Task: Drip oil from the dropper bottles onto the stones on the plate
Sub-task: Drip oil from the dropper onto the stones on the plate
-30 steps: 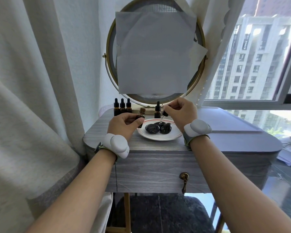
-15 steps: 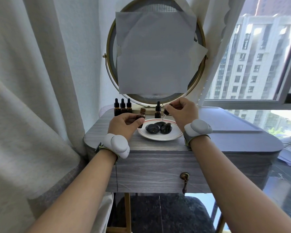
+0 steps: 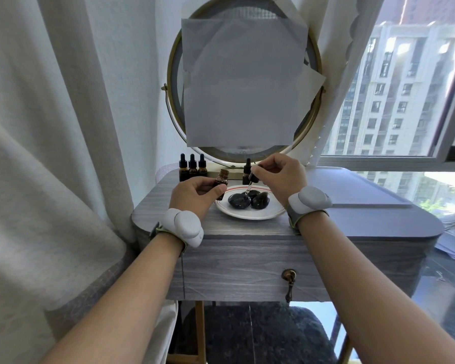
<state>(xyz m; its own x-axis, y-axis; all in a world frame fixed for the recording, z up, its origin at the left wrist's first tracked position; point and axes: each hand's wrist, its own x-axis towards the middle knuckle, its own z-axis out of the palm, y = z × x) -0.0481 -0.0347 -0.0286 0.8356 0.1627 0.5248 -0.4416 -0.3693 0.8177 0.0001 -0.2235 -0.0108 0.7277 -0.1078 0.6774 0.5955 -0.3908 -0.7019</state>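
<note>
Dropper [image 3: 250, 183] now dips back over the stones [image 3: 248, 200], pinched in the right grip [image 3: 279, 177]; left grip [image 3: 192, 193] holds the open bottle [image 3: 222, 179].

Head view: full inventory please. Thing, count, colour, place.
open dropper bottle: 1, amber, held left of the plate
dropper: 1, black bulb, glass pipette, tip over the stones
capped dropper bottles: 4, dark, three back left, one behind the plate
stones: 3, glossy black, on the plate
plate: 1, white, red rim line, on the table
mirror: 1, round, gold frame, table rear
paper: grey, covers the mirror
dressing table: 1, grey wood
drawer pull: 1, brass, table front
curtain: white, left
window: right
stool: 1, dark, under the table
wrist devices: 2, pale grey, one per wrist
left hand: holds the open bottle
right hand: pinches the dropper
</note>
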